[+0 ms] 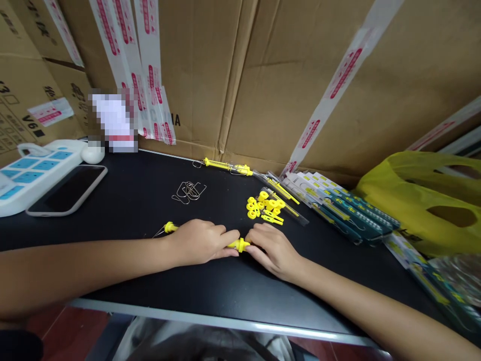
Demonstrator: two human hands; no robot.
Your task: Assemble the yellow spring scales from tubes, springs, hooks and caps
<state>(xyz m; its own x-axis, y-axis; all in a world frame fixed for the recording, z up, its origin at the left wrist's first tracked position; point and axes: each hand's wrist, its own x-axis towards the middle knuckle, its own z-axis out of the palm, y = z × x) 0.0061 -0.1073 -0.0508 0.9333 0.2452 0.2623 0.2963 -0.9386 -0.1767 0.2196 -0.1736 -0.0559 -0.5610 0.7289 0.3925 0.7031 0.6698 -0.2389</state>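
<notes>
My left hand (205, 240) is wrapped round a tubular yellow spring scale (237, 245) lying crosswise above the black table. A wire hook shows past the wrist at the scale's yellow left end (170, 227). My right hand (274, 250) has its thumb and fingers closed on the right tip of the scale. What its fingertips cover is hidden. Beyond my hands is a pile of small yellow plastic parts (271, 204), some ring-shaped, some narrow. Left of them lie several bent wire hooks (188, 191). Another spring scale (225, 166) rests along the back of the table.
Clear tubes with yellow strips (287, 200) lie beside the parts. Stacked packaged scales (338, 208) and a yellow plastic bag (421, 200) are on the right. On the left are a phone (69, 190) and a power strip (37, 168). Cardboard (195, 65) stands behind the table.
</notes>
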